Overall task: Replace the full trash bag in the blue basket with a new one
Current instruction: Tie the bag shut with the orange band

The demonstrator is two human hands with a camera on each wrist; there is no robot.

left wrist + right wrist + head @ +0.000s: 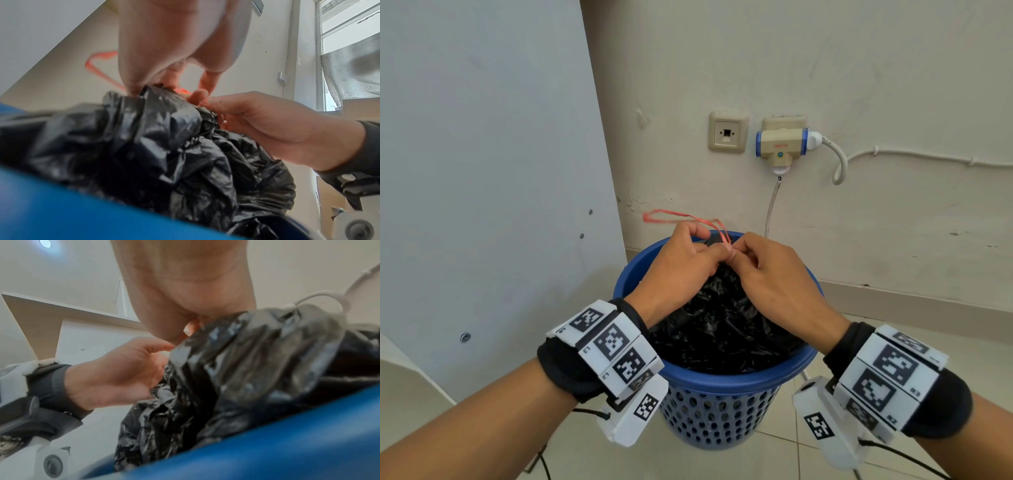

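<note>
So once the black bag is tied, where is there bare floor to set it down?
Bare tiled floor lies in front of the blue basket, between the wrists, and to its right toward the wall skirting. The left is crowded: a white panel stands close. Both hands pinch the red tie at the bag neck.

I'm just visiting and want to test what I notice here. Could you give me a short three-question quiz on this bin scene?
1. True or false: the black trash bag has already been lifted out of the blue basket.
2. What colour is the string at the bag's gathered neck? A green, B red, C white.
3. Fill in: the left hand and right hand meet at the bag's ____.

Key: 1 false, it sits inside the basket; 2 B; 3 neck, where both pinch the string.
</note>
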